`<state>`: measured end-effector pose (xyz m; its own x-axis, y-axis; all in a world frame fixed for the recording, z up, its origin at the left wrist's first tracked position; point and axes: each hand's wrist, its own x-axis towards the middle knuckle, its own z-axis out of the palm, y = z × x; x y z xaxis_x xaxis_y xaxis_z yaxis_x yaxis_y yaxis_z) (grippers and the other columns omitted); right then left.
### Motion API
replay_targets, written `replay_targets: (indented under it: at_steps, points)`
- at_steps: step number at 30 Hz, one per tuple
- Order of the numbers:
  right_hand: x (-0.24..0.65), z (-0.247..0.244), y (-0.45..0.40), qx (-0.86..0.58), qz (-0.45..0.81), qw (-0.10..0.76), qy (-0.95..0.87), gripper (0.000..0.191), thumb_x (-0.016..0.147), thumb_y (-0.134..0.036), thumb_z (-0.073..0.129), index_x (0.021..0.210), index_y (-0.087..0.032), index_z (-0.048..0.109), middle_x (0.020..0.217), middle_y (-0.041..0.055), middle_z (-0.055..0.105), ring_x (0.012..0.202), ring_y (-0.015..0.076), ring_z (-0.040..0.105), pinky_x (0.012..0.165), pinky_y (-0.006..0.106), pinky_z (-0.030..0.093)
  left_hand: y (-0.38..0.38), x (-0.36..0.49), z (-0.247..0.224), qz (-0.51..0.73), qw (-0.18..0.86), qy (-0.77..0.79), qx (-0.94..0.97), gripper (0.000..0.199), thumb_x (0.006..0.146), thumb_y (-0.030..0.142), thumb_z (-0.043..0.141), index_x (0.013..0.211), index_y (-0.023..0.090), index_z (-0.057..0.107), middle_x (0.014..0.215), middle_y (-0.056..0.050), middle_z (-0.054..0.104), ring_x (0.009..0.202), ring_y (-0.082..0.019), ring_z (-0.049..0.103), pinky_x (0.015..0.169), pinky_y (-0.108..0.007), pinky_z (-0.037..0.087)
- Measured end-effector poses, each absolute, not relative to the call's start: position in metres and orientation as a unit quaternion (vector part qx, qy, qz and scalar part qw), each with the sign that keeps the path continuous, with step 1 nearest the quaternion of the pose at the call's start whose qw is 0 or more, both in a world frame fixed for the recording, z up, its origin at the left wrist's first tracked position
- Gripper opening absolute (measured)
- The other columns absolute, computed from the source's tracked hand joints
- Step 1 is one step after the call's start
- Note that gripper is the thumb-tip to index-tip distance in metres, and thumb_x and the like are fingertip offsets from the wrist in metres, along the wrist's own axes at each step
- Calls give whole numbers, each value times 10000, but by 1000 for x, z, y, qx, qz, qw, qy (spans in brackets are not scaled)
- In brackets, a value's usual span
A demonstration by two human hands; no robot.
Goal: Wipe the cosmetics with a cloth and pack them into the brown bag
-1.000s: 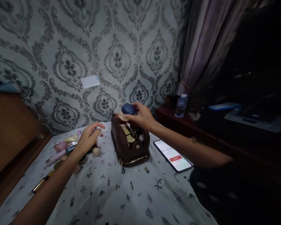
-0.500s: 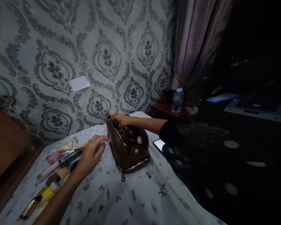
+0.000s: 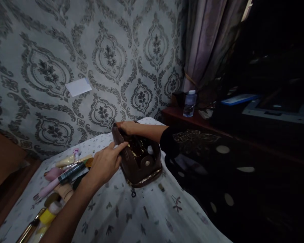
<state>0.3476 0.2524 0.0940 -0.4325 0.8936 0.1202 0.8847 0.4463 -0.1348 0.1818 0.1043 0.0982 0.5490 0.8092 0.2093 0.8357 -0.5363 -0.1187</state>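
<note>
A brown makeup bag (image 3: pixel 130 165) stands unzipped on the patterned bedspread, its mouth facing up. My left hand (image 3: pixel 105 163) grips the bag's left rim, the index finger stretched over the edge and the other fingers bent against the outside. At the far end, my right hand (image 3: pixel 128 127) reaches down into the bag; its fingers are hidden, so what they hold does not show. A white cap (image 3: pixel 150 150) and shiny gold-toned items (image 3: pixel 138 150) are visible inside the bag. The bag's flap with a round snap (image 3: pixel 147 163) folds inward at the near end.
Cosmetics lie left of my forearm: a teal-and-pink tube (image 3: pixel 71 172), a pink sponge (image 3: pixel 53 174), a cream tube (image 3: pixel 65 161), a yellow bottle (image 3: pixel 47 217) and a gold tube (image 3: pixel 30 229). A water bottle (image 3: pixel 190 104) stands on the red-brown side table (image 3: pixel 172 114). Patterned wallpaper rises behind.
My left hand has moved right onto the bag's rim. My right hand has sunk deeper into the far end; the dark item at its fingers is now out of sight. My sleeve covers the phone.
</note>
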Motion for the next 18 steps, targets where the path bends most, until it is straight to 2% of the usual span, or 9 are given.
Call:
replay_targets:
  at_steps: [5,12,18]
  points:
    - [343,99,246,-540,-45,9,-840,428,699,-214,810,1080,-57,697,1254,262,620,1148,371,623,935,404,521,99,181,101,-38,77,-494,-865,570,924,175,395,1465,353,403,1065,-57,598,894,-244,651,707,-322,474]
    - [342,103,241,-533,-86,-40,-841,383,795,-285,746,1121,-90,701,1197,216,662,1074,305,667,886,330,547,98,178,99,-37,59,-494,-867,612,928,178,389,1509,355,319,1057,-48,598,912,-253,646,718,-337,464]
    - [344,101,240,-520,-102,-33,-847,476,822,-346,717,1233,-115,653,1253,220,616,1091,307,655,894,356,543,98,177,98,-39,49,-493,-868,614,920,172,392,1506,342,327,1061,-50,600,906,-246,640,720,-327,453]
